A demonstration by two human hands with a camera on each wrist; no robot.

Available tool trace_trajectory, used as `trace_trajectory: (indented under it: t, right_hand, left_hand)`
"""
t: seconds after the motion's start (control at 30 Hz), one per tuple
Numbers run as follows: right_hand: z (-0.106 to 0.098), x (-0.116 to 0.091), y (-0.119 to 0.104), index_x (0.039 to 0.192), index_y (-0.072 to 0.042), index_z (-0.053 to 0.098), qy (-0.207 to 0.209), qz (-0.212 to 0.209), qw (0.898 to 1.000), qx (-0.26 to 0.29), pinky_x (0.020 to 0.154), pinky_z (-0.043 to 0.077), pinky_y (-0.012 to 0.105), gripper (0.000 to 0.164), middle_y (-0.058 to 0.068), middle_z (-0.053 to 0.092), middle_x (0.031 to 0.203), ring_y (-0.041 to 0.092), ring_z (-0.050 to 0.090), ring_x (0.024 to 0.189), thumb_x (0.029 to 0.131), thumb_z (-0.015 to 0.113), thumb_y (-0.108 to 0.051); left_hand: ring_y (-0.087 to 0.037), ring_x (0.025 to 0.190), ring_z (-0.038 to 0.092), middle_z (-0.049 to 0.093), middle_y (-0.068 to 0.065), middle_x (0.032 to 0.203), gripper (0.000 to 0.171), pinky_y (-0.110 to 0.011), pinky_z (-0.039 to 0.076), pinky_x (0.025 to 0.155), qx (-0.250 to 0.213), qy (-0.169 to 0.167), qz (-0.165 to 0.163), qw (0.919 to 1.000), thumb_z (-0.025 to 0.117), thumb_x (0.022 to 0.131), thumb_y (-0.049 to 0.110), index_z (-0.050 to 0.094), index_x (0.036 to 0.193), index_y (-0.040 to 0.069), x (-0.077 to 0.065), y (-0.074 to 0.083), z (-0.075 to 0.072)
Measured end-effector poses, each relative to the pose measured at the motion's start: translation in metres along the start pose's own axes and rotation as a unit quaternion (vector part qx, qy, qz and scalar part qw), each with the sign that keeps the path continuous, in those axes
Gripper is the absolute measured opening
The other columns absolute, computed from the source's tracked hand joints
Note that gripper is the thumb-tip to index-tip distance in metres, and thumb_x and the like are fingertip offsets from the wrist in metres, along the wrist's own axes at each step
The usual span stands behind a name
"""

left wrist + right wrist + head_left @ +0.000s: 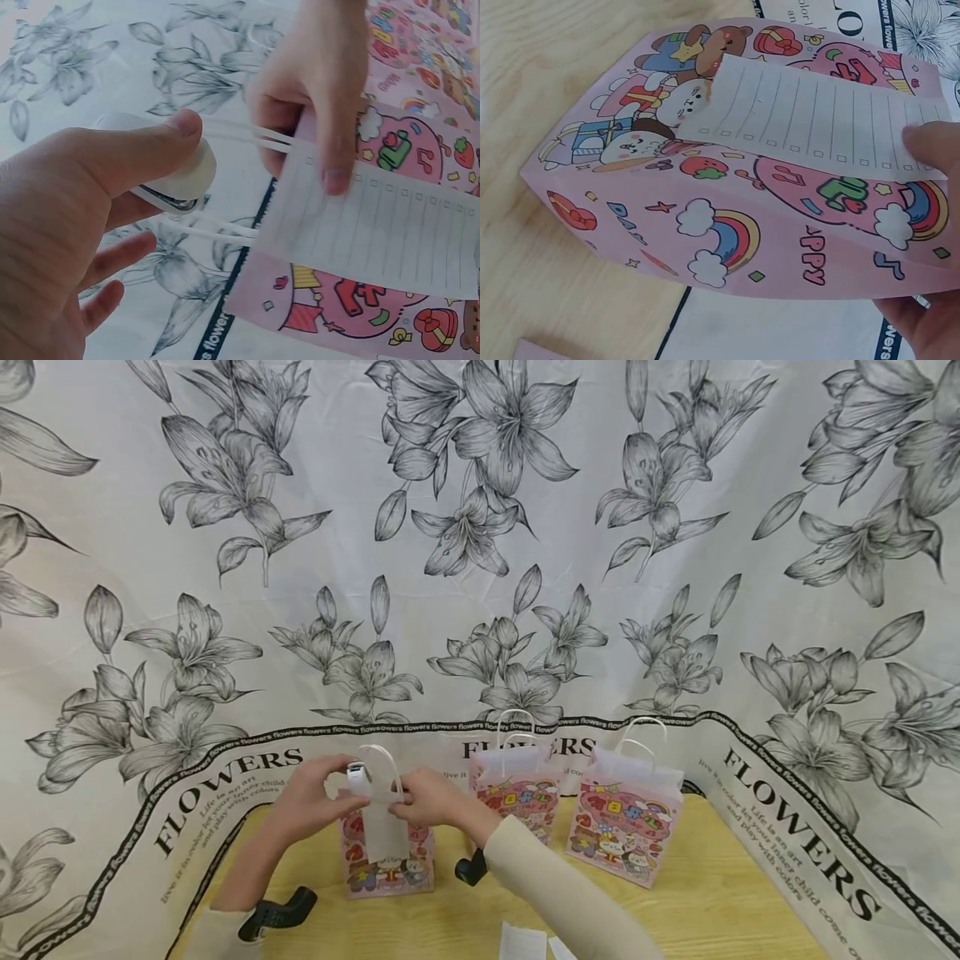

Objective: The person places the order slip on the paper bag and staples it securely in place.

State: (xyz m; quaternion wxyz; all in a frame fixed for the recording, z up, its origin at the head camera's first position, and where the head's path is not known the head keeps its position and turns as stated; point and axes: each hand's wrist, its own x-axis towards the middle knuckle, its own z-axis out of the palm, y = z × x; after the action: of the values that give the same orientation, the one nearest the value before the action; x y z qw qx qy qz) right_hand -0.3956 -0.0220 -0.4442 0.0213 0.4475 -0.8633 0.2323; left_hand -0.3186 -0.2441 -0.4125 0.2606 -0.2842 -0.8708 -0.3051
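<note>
My left hand [318,797] holds a small white stapler [196,174] between thumb and fingers, its metal mouth facing the bag's top edge. Just apart from that mouth is a pink cartoon gift bag [422,864] with white handles, standing on the table. A white lined paper strip [375,225] with small checkboxes lies down the bag's front. With thumb in front and fingers behind, my right hand [431,797] pinches the strip and the bag's top edge together. In the right wrist view the strip's lower end [716,97] hangs loose over the printed animals.
Two similar pink bags, one [517,806] behind my right forearm and another [626,827] farther right, stand on the wooden table [735,885]. White paper slips [522,942] lie at the front edge. A flower-printed cloth [480,635] hangs behind.
</note>
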Motion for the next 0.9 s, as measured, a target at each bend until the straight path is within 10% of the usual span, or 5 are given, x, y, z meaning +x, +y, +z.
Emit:
trace_trajectory:
  t: [0.37, 0.6, 0.9]
  right_hand:
    - [0.010, -0.006, 0.004, 0.095, -0.015, 0.075, 0.094, 0.015, 0.995, -0.021, 0.046, 0.039, 0.015, 0.015, -0.016, 0.058, 0.061, -0.001, 0.045, 0.048, 0.089, 0.073, -0.028]
    - [0.007, -0.015, -0.003, 0.100, -0.013, 0.067, 0.095, 0.028, 0.995, -0.031, 0.062, 0.049, 0.019, 0.026, -0.005, 0.068, 0.090, 0.005, 0.061, 0.073, 0.087, 0.075, -0.034]
    - [-0.019, -0.038, -0.023, 0.105, -0.010, 0.070, 0.231, -0.038, 0.963, -0.136, 0.073, 0.052, 0.025, 0.028, 0.000, 0.070, 0.098, 0.013, 0.066, 0.085, 0.088, 0.074, -0.032]
  left_hand:
    - [-0.020, 0.096, 0.062, 0.067, 0.002, 0.104, 0.045, -0.048, 0.050, 0.080, -0.031, 0.035, -0.083, 0.9954, 0.086, 0.076, 0.023, 0.067, 0.114, 0.010, -0.042, 0.015, -0.012]
    - [-0.013, 0.092, 0.063, 0.069, 0.009, 0.099, 0.045, -0.040, 0.052, 0.079, -0.038, 0.039, -0.119, 0.9914, 0.088, 0.071, 0.024, 0.069, 0.110, 0.011, -0.078, 0.019, 0.003]
    - [-0.013, 0.091, 0.065, 0.069, 0.006, 0.100, 0.046, -0.041, 0.051, 0.082, -0.089, 0.012, -0.190, 0.9776, 0.089, 0.070, 0.023, 0.069, 0.110, 0.012, -0.106, 0.012, 0.028]
